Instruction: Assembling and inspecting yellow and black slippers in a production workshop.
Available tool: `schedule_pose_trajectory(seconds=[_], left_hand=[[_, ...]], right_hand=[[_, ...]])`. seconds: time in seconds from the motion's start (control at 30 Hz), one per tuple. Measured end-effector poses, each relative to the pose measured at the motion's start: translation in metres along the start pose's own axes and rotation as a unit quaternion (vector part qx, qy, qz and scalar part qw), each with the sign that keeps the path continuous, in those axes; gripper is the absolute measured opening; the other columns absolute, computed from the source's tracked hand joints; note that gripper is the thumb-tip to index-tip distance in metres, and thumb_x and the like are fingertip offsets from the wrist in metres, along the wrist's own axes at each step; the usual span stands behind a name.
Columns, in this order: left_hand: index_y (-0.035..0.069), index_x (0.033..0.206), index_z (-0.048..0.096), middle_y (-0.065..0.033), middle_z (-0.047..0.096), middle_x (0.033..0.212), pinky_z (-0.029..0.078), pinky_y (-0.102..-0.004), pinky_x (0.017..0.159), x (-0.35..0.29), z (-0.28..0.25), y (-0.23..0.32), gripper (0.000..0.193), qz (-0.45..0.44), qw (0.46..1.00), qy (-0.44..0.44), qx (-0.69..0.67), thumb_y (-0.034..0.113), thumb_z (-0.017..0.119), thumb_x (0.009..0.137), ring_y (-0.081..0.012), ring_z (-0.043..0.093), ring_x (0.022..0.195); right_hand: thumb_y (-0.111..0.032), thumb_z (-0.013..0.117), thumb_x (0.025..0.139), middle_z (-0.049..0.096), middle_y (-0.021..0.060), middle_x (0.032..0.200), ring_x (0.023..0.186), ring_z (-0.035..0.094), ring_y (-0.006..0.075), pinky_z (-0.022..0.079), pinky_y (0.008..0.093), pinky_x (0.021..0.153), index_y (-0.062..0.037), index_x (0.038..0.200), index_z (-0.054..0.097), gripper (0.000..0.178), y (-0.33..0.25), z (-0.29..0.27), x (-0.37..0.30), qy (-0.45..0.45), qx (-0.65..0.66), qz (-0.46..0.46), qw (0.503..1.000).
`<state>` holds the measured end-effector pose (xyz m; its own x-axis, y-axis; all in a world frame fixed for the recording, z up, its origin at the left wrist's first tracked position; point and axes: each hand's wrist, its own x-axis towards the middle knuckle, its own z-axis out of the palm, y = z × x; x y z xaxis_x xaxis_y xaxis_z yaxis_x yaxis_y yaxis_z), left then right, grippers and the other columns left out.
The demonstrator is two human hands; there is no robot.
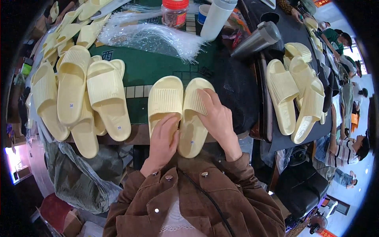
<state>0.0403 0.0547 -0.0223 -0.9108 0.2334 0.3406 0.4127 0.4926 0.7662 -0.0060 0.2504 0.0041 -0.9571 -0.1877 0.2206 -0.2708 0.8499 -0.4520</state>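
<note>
Cream-yellow, moulded: handling notes and station layout

Clock directions start from the central pair; 12 o'clock points away from the wearer.

Position: a cream-yellow left slide with a ribbed strap (166, 96) and a matching right slide (191, 128) lie side by side at the table's near edge, toes to 12 o'clock. The left hand (162, 136), fingers bent and close together, is at the rear opening of the left strap; the right hand (217, 120) lies over the right strap. Whether either grips cannot be told.

Handling (judged): light, springy sole, flexible strap, slightly slippery finish; not fragile, though pale surfaces may mark. Take hold where strap meets sole, or at the heel sides.

Surface: dark-green tabletop with pale rectangles (136, 75). Cream-yellow slide piles stand at 10 o'clock (72, 87) and 2 to 3 o'clock (281, 93). Shiny clear plastic strips (154, 41) lie at 12, before a red-lidded clear jar (174, 17). A white cylindrical bottle (217, 19) occupies 1 o'clock; a grey metal tumbler (256, 39), between 1 and 2.

Room: co-worker in green (335, 43) at 2 o'clock; co-worker in stripes (345, 150) beyond 3.
</note>
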Motion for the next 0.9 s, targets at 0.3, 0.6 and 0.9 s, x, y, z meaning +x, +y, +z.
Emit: schedule_pose_trajectory(seconds=[0.3, 0.6, 0.9], left_hand=[[0.009, 0.135, 0.046, -0.0154, 0.044, 0.135, 0.029, -0.0508, 0.107, 0.048, -0.025, -0.005, 0.065, 0.067, 0.979, 0.007, 0.195, 0.025, 0.071, 0.078, -0.0377, 0.037, 0.128], [0.014, 0.135, 0.048, -0.0109, 0.051, 0.124, 0.033, -0.0476, 0.103, 0.082, -0.022, -0.033, 0.078, 0.133, 0.961, -0.149, 0.194, 0.048, 0.073, 0.069, -0.0312, 0.046, 0.116], [0.014, 0.129, 0.053, -0.0125, 0.050, 0.120, 0.035, -0.0477, 0.100, 0.075, -0.020, -0.023, 0.071, 0.115, 0.962, -0.109, 0.220, 0.044, 0.076, 0.068, -0.0325, 0.047, 0.112]], right_hand=[[-0.013, 0.073, 0.071, 0.054, 0.0134, 0.125, 0.081, 0.065, 0.0352, 0.054, 0.0410, 0.069, -0.0108, 0.128, 0.049, 0.062, -0.004, 0.000, 0.004, -0.036, 0.009, 0.030, 0.999], [-0.009, 0.072, 0.068, 0.054, 0.0129, 0.126, 0.087, 0.065, 0.0355, 0.055, 0.0413, 0.072, -0.0109, 0.126, 0.053, 0.061, -0.001, 0.002, 0.003, -0.020, 0.045, 0.019, 0.999], [-0.005, 0.069, 0.067, 0.054, 0.0112, 0.128, 0.087, 0.066, 0.0350, 0.055, 0.0408, 0.073, -0.0129, 0.126, 0.054, 0.061, 0.000, 0.000, 0.008, -0.039, 0.067, -0.015, 0.997]])
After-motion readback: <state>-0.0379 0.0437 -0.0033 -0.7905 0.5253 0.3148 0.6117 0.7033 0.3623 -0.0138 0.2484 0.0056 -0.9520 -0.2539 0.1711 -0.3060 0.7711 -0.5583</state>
